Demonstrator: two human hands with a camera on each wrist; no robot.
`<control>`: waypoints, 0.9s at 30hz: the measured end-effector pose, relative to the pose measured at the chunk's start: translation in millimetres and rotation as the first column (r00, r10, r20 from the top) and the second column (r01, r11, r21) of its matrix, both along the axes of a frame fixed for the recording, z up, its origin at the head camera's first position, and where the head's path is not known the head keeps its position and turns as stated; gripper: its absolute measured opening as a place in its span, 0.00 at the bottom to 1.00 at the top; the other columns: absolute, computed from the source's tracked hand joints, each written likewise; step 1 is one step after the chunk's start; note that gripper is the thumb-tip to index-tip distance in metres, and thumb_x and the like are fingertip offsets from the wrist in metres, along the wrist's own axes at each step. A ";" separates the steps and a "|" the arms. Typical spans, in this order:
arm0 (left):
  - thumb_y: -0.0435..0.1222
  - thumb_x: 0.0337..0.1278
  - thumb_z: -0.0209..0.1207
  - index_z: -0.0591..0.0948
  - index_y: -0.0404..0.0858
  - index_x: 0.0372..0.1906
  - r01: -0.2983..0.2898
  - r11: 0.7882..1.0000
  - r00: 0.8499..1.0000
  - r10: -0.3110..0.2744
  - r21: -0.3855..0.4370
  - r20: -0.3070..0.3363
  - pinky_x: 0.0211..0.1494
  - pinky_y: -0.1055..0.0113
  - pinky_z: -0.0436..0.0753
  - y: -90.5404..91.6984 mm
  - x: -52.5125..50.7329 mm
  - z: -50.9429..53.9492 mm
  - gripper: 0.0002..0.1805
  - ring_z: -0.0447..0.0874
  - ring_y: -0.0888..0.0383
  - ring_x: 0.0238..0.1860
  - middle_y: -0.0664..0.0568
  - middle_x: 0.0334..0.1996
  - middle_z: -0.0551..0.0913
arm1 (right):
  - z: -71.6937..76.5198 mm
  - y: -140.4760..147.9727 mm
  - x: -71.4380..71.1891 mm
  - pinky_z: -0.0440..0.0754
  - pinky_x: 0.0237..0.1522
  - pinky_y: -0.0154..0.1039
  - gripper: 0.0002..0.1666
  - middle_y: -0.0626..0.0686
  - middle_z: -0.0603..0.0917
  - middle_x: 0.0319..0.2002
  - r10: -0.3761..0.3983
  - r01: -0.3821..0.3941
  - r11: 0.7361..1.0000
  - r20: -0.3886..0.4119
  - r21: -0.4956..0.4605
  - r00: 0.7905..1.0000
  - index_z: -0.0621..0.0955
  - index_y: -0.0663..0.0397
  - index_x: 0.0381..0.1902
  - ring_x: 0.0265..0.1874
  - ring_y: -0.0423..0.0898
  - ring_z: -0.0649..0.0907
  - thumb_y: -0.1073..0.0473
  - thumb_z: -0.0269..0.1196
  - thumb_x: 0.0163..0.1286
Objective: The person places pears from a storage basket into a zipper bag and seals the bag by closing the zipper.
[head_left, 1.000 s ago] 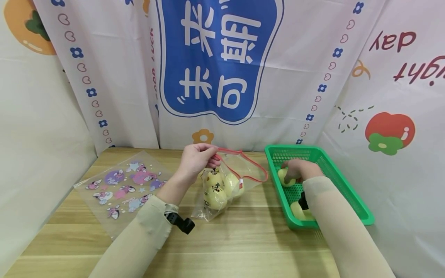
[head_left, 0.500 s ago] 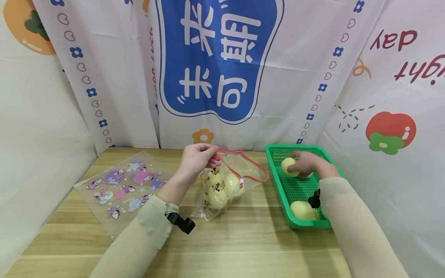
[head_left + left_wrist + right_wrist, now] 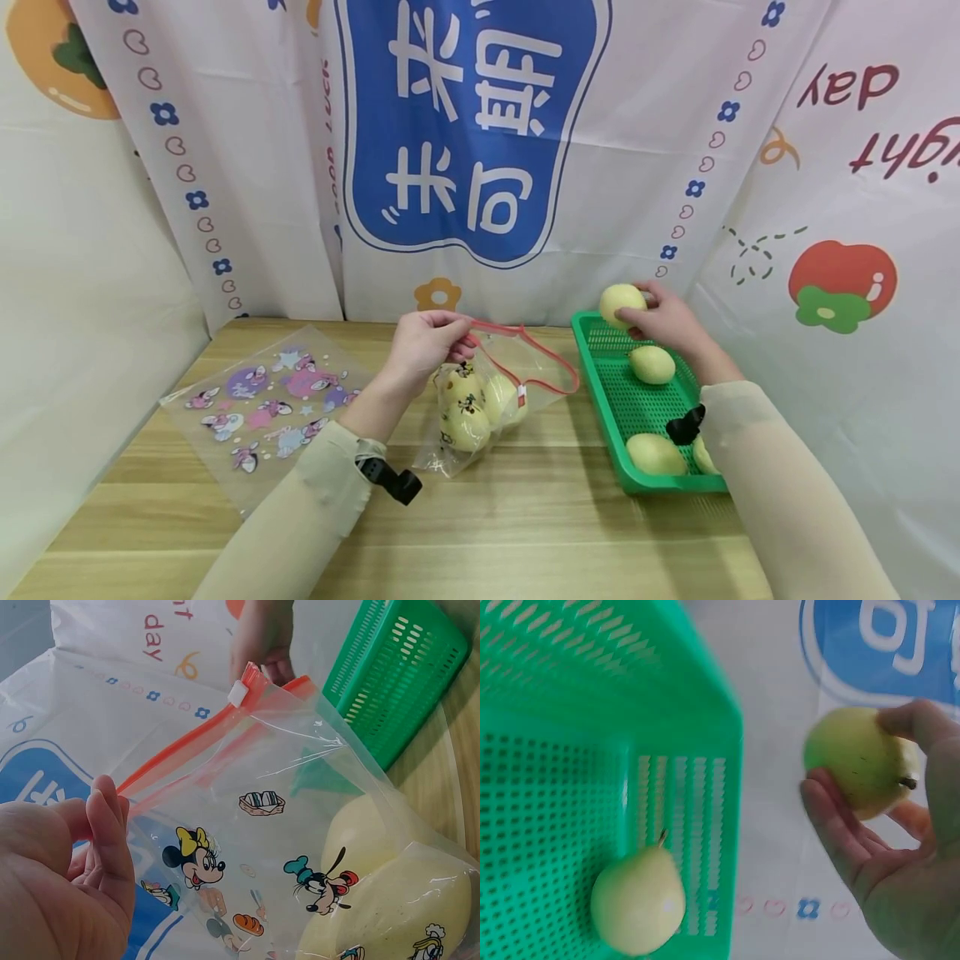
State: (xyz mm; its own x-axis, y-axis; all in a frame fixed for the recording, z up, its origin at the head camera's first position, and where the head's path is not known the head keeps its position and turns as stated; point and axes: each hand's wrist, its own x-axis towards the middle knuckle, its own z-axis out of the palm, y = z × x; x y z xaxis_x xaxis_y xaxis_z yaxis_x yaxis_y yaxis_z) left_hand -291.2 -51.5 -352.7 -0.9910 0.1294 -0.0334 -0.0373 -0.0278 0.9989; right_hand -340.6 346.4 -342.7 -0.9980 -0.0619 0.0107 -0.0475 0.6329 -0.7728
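Observation:
My left hand (image 3: 429, 348) pinches the red-edged rim of a clear zip bag (image 3: 262, 765) printed with cartoon characters, keeping its mouth apart. Pale yellow pears (image 3: 465, 425) lie inside the bag on the table. The bag's white slider (image 3: 238, 694) shows near one end of the zip. At the right, my right hand (image 3: 667, 321) holds one pear (image 3: 859, 761) between thumb and fingers, above the back left rim of a green basket (image 3: 600, 400). Below that hand another pear (image 3: 651, 365) sits in the basket, stem visible in the right wrist view.
More pears (image 3: 656, 455) lie at the basket's near end, one partly behind the right wrist's black camera (image 3: 686, 425). A second clear bag (image 3: 262, 408) with pink and purple prints lies flat at the left of the wooden table (image 3: 480, 533). Printed cloth hangs behind.
My right hand has lifted a pear from inside the basket up to above its back rim, uncovering another pear beneath. The left hand and the zip bag have stayed in place.

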 end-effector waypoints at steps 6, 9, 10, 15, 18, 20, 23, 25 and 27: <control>0.34 0.80 0.63 0.89 0.28 0.53 -0.002 1.000 1.000 0.002 -0.018 0.003 0.31 0.75 0.88 0.7 -0.7 0.2 0.12 0.89 0.63 0.25 0.51 0.27 0.91 | 21.0 -28.1 12.0 0.94 0.45 0.35 0.45 0.68 0.76 0.68 -0.008 -0.001 0.995 -0.083 -0.102 0.997 0.65 0.45 0.86 0.37 0.41 0.91 0.46 0.69 0.78; 0.34 0.80 0.63 0.88 0.28 0.54 0.000 1.000 1.000 0.000 -0.008 0.008 0.29 0.76 0.86 0.8 -0.5 0.4 0.12 0.88 0.63 0.24 0.52 0.27 0.91 | 28.8 -41.2 17.8 0.94 0.47 0.37 0.44 0.66 0.76 0.69 0.025 -0.039 0.988 -0.097 -0.148 0.995 0.67 0.42 0.85 0.38 0.42 0.92 0.47 0.70 0.78; 0.34 0.81 0.63 0.88 0.28 0.54 0.002 1.000 1.000 -0.001 -0.003 0.009 0.29 0.76 0.86 0.8 -0.3 0.5 0.12 0.88 0.64 0.24 0.52 0.26 0.91 | 31.1 -45.7 19.6 0.94 0.47 0.37 0.43 0.66 0.76 0.68 0.041 -0.057 0.985 -0.102 -0.161 0.994 0.68 0.42 0.85 0.38 0.42 0.92 0.47 0.70 0.78; 0.34 0.81 0.62 0.87 0.28 0.55 0.006 1.000 1.000 -0.006 0.017 0.006 0.28 0.76 0.85 1.2 -0.5 0.2 0.13 0.87 0.64 0.23 0.53 0.25 0.90 | 38.7 -69.1 28.0 0.95 0.45 0.39 0.40 0.66 0.78 0.68 0.129 -0.151 0.969 -0.120 -0.195 0.984 0.71 0.45 0.82 0.38 0.45 0.92 0.51 0.71 0.78; 0.34 0.81 0.62 0.87 0.28 0.56 0.005 1.000 1.000 -0.005 0.020 0.004 0.27 0.76 0.85 1.4 -0.7 -0.1 0.13 0.87 0.64 0.23 0.53 0.25 0.90 | 41.1 -83.8 34.3 0.95 0.45 0.41 0.39 0.65 0.79 0.69 0.196 -0.214 0.959 -0.109 -0.187 0.975 0.72 0.46 0.81 0.40 0.47 0.93 0.53 0.72 0.77; 0.35 0.81 0.62 0.87 0.28 0.56 0.001 1.000 1.000 -0.001 0.020 0.005 0.27 0.76 0.85 1.2 -0.7 -0.4 0.13 0.87 0.64 0.23 0.53 0.25 0.90 | 41.5 -92.8 38.2 0.95 0.46 0.42 0.38 0.64 0.79 0.68 0.247 -0.260 0.950 -0.094 -0.175 0.964 0.73 0.44 0.80 0.41 0.50 0.93 0.54 0.72 0.77; 0.35 0.81 0.62 0.88 0.28 0.56 -0.002 1.000 1.000 0.002 0.015 0.006 0.28 0.76 0.85 0.9 -0.4 -0.3 0.14 0.86 0.64 0.23 0.53 0.26 0.90 | 40.6 -104.3 43.7 0.95 0.46 0.45 0.37 0.62 0.80 0.66 0.325 -0.333 0.932 -0.074 -0.144 0.943 0.75 0.41 0.78 0.44 0.54 0.92 0.55 0.73 0.75; 0.36 0.82 0.62 0.88 0.29 0.56 -0.001 1.000 1.000 0.001 0.011 0.006 0.28 0.76 0.85 0.7 -0.1 -0.1 0.14 0.86 0.64 0.23 0.53 0.26 0.90 | 38.8 -110.6 46.4 0.95 0.46 0.47 0.37 0.60 0.80 0.64 0.376 -0.382 0.916 -0.065 -0.126 0.924 0.76 0.40 0.77 0.44 0.56 0.92 0.56 0.74 0.74; 0.36 0.82 0.62 0.88 0.29 0.56 0.000 1.000 1.000 0.000 0.006 0.003 0.28 0.76 0.86 0.3 0.0 -0.1 0.14 0.86 0.64 0.23 0.53 0.26 0.90 | 36.7 -116.6 48.7 0.94 0.46 0.48 0.37 0.60 0.80 0.64 0.421 -0.426 0.899 -0.063 -0.106 0.905 0.76 0.41 0.77 0.44 0.57 0.91 0.57 0.74 0.73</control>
